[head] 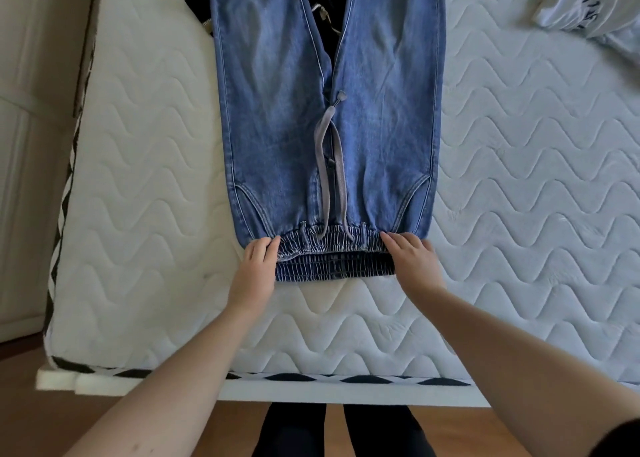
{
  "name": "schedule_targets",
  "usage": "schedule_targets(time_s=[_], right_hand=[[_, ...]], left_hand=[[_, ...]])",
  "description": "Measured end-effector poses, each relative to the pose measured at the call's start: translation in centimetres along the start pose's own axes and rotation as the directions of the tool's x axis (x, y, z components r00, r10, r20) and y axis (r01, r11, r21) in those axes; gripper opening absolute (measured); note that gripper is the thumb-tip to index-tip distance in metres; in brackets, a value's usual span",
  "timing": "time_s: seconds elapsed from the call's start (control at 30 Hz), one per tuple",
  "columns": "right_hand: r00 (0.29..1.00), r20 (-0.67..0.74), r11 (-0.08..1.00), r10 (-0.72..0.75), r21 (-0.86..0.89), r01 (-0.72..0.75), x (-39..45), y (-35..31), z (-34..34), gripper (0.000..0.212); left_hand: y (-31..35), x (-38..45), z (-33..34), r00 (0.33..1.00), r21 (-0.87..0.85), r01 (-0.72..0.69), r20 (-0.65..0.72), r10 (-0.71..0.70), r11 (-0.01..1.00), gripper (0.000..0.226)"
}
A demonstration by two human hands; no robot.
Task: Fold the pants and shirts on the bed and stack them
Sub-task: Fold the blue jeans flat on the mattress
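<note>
Blue denim pants [277, 110] lie flat on the white quilted bed [145, 186], legs stretching away from me and the elastic waistband [334, 259] nearest me. A grey drawstring [330, 172] trails up the middle. My left hand [254, 273] rests on the waistband's left corner, fingers curled over the fabric. My right hand [414, 260] lies on the right corner, fingers flat and together. A black garment [325, 13] shows between and under the legs. A white shirt with dark lettering [585, 9] lies crumpled at the far right.
The mattress's near edge [277, 377] has a black-and-white pattern, with wooden floor and dark-clad legs [341, 432] below it. A light wall or cabinet [31, 144] runs along the bed's left side. A black piece of cloth [197, 2] pokes out left of the pants.
</note>
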State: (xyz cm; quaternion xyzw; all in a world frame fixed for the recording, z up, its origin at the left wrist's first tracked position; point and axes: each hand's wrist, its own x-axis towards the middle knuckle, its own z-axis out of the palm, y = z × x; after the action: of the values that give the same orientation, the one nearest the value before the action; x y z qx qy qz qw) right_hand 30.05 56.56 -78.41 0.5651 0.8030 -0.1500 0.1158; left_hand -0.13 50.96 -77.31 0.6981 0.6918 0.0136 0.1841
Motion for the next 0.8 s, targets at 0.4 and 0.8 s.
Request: schedule_targets(time_s=[0.4, 0.8], right_hand=[[0.952, -0.292, 0.969, -0.087, 0.196, 0.149, -5.0, 1.9, 0.9, 0.059], [0.969, -0.118, 0.976, -0.218, -0.029, 0.216, -8.2, 1.5, 3.6, 0.063]], left_hand=[[-2.8, -4.1, 1.0, 0.994, -0.292, -0.089, -0.091, 0.065, 0.952, 0.059], [-3.6, -6.6, 1.9, 0.964, 0.120, -0.245, 0.136, 0.228, 0.962, 0.067]])
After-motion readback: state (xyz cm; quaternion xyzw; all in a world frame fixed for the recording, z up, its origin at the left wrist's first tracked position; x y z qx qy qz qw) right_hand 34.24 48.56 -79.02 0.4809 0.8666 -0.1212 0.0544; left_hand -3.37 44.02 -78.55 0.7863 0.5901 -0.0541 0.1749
